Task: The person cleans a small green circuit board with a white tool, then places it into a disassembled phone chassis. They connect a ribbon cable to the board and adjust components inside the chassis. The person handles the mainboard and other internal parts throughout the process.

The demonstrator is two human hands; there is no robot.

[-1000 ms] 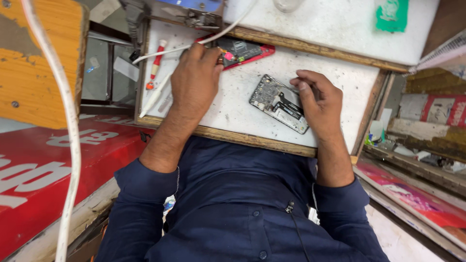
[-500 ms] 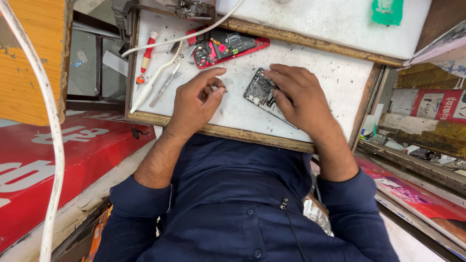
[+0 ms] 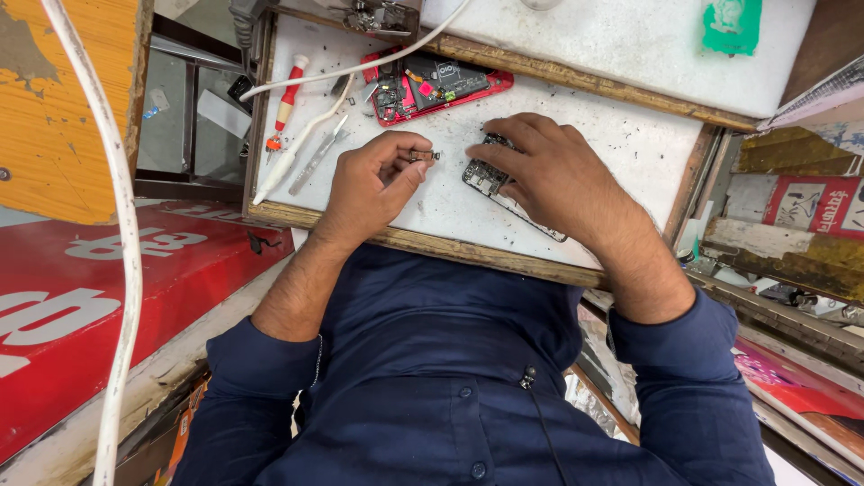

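My left hand (image 3: 373, 180) pinches a tiny dark part (image 3: 427, 156) between thumb and fingertips just above the white work board (image 3: 621, 162). My right hand (image 3: 549, 175) lies flat over a circuit board (image 3: 490, 180), pressing it to the board surface; most of it is hidden under the fingers. Beyond both hands lies an opened red phone body (image 3: 432, 85) with its insides showing.
Metal tweezers (image 3: 317, 160), a white tool and a red-handled screwdriver (image 3: 286, 101) lie at the board's left. A white cable (image 3: 360, 67) crosses the top. A wooden rim (image 3: 432, 245) frames the board. A red sign panel (image 3: 108, 279) sits left, cluttered shelves right.
My left hand drew back from the red phone toward the board's middle and now pinches a small part. My right hand shifted left and settled over the circuit board.
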